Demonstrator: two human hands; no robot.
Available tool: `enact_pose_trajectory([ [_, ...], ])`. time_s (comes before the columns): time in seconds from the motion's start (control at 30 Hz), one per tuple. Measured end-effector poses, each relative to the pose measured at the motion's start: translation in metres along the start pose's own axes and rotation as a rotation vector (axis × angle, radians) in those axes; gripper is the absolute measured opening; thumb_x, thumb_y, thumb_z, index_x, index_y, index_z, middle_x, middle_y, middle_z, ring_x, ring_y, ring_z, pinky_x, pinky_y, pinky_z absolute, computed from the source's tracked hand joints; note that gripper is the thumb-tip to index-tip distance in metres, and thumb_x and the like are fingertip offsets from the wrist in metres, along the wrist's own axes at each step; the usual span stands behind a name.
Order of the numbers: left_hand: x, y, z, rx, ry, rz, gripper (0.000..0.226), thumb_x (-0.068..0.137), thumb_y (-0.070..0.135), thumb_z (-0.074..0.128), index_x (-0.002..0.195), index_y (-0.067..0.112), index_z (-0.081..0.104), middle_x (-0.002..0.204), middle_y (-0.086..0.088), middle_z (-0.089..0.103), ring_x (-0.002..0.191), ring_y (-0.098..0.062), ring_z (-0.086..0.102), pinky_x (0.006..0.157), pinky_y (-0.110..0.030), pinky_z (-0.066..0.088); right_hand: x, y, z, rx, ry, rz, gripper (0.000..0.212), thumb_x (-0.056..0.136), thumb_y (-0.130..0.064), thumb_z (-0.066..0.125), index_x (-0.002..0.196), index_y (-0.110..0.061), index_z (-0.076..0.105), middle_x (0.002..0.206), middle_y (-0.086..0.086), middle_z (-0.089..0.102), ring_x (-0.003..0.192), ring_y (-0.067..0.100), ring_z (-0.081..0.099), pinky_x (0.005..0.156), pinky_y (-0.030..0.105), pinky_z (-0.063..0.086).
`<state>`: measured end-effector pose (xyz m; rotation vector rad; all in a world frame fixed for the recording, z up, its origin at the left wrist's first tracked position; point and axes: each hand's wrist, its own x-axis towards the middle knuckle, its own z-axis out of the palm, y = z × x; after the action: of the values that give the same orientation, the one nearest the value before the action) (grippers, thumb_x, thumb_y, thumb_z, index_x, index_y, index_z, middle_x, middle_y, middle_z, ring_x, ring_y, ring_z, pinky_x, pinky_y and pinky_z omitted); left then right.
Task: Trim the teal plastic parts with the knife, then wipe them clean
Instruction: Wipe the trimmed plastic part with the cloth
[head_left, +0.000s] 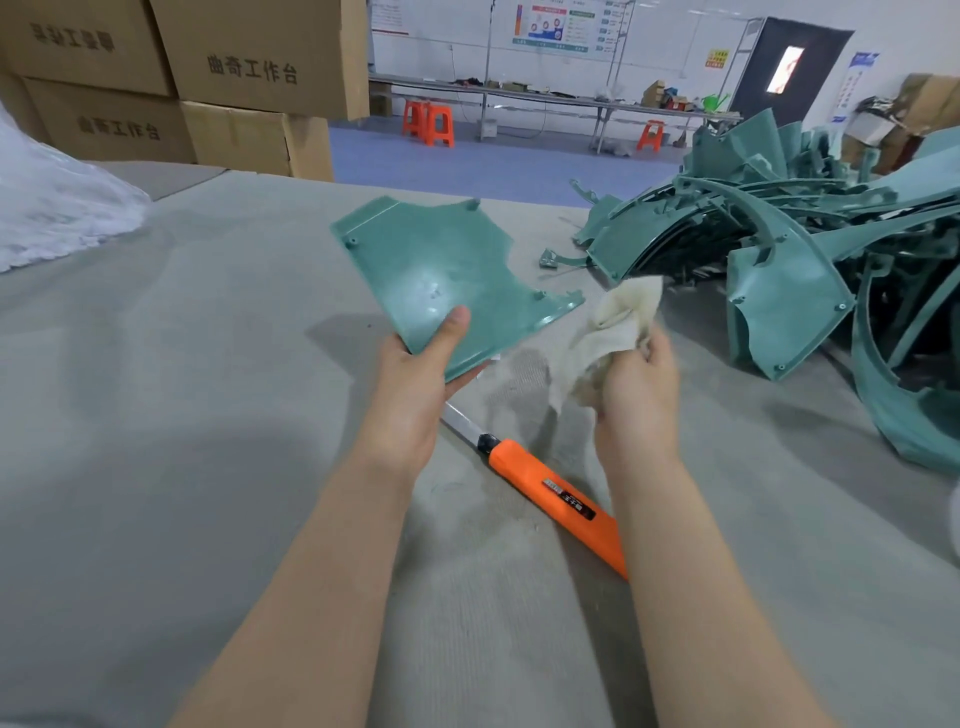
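My left hand (415, 384) grips a flat teal plastic part (441, 265) by its near corner, thumb on top, holding it tilted above the table. Just to its right, my right hand (636, 395) holds a crumpled cream cloth (613, 322), a small gap apart from the part's right edge. An orange utility knife (550, 493) with its blade out lies on the grey table (208, 415) between my forearms, its tip under my left hand.
A big heap of teal plastic parts (779, 260) fills the table's right side. Clear plastic sheeting (57, 208) lies at the left edge. Stacked cardboard boxes (208, 78) stand behind the table at the left. Orange stools (428, 122) and a workbench stand far back.
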<state>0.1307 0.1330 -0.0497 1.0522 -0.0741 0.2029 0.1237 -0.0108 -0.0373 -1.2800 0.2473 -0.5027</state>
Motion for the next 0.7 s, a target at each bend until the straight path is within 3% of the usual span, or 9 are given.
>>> enact_pose_trajectory([
  [0.07,-0.001,-0.002,0.004,0.084,-0.025,0.031,0.013,0.094,0.014,0.060,0.098,0.025,0.066,0.094,0.009,0.075,0.095,-0.015,0.070,0.079,-0.030,0.057,-0.005,0.003,0.010,0.135,-0.088,0.189,0.029,0.097,-0.001,0.037,0.093,-0.019,0.060,0.080,-0.001,0.066,0.069,0.013,0.063,0.062,0.028,0.052],
  [0.17,-0.002,-0.006,0.008,0.172,-0.074,0.070,0.014,0.093,0.015,0.061,0.096,0.026,0.068,0.100,0.004,0.074,0.099,-0.018,0.069,0.091,-0.042,0.054,-0.011,0.008,0.023,0.254,-0.227,0.244,0.023,0.100,-0.003,0.040,0.100,-0.012,0.061,0.084,-0.001,0.073,0.078,0.013,0.070,0.073,0.030,0.057],
  [0.23,-0.003,-0.006,0.008,0.205,-0.124,0.064,0.014,0.093,0.017,0.061,0.098,0.027,0.069,0.102,0.004,0.074,0.102,-0.018,0.068,0.095,-0.045,0.052,-0.012,0.010,0.025,0.253,-0.189,0.199,0.022,0.101,-0.007,0.044,0.095,-0.013,0.063,0.086,-0.002,0.073,0.081,0.012,0.069,0.077,0.029,0.056],
  [0.33,-0.003,-0.007,0.004,0.246,-0.200,0.017,0.012,0.092,0.020,0.063,0.098,0.027,0.069,0.103,0.005,0.074,0.102,-0.017,0.069,0.096,-0.045,0.051,-0.004,0.011,0.016,0.286,-0.054,0.231,0.022,0.099,-0.004,0.044,0.086,-0.011,0.060,0.081,0.003,0.065,0.072,0.018,0.061,0.066,0.033,0.049],
  [0.43,-0.002,-0.003,-0.002,0.236,-0.268,-0.039,0.015,0.090,0.019,0.062,0.102,0.025,0.067,0.101,0.007,0.074,0.098,-0.013,0.070,0.086,-0.035,0.057,0.007,0.007,0.000,0.384,-0.058,0.318,0.025,0.098,0.001,0.039,0.084,-0.010,0.057,0.070,0.007,0.055,0.057,0.020,0.050,0.045,0.024,0.042],
  [0.53,0.000,0.005,-0.011,0.154,-0.263,-0.054,0.015,0.091,0.015,0.060,0.103,0.022,0.066,0.094,0.009,0.075,0.088,-0.009,0.071,0.069,-0.022,0.056,0.013,0.002,-0.012,0.401,-0.041,0.414,0.025,0.100,-0.006,0.044,0.081,-0.009,0.059,0.052,0.002,0.057,0.039,0.013,0.052,0.037,0.017,0.041],
  [0.7,0.005,0.010,-0.018,-0.043,-0.117,-0.055,0.018,0.090,0.014,0.061,0.108,0.016,0.062,0.091,0.008,0.075,0.081,-0.009,0.072,0.063,-0.021,0.056,0.015,0.001,-0.012,0.342,-0.037,0.462,0.016,0.098,-0.021,0.055,0.087,-0.012,0.063,0.073,-0.001,0.071,0.058,0.008,0.068,0.046,0.022,0.054],
])
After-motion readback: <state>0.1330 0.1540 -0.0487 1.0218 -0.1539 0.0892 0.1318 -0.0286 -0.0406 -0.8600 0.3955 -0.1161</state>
